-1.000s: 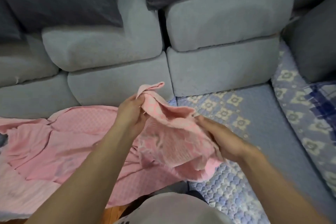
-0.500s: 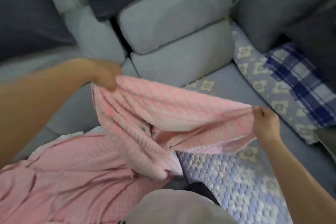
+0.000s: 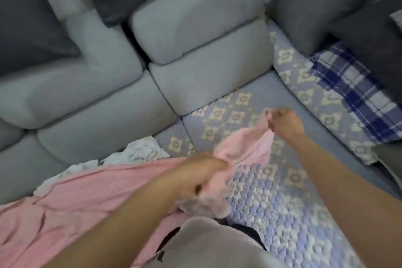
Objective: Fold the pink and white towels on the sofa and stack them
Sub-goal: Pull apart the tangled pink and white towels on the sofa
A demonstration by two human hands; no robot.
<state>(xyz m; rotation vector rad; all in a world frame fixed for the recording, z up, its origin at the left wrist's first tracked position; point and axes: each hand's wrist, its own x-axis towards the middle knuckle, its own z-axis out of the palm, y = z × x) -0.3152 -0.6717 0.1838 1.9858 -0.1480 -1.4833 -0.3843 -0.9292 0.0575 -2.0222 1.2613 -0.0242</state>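
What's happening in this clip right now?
A person is working on a small pink towel, gripping one end with the left hand and pinching the other with the right hand, over the patterned sofa cover. It is bunched, not yet folded. A larger pink towel and a crumpled white towel lie unfolded to the left.

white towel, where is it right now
In the head view the white towel lies crumpled left of centre on the sofa seat, against the grey back cushions, its near edge tucked under the large pink towel.
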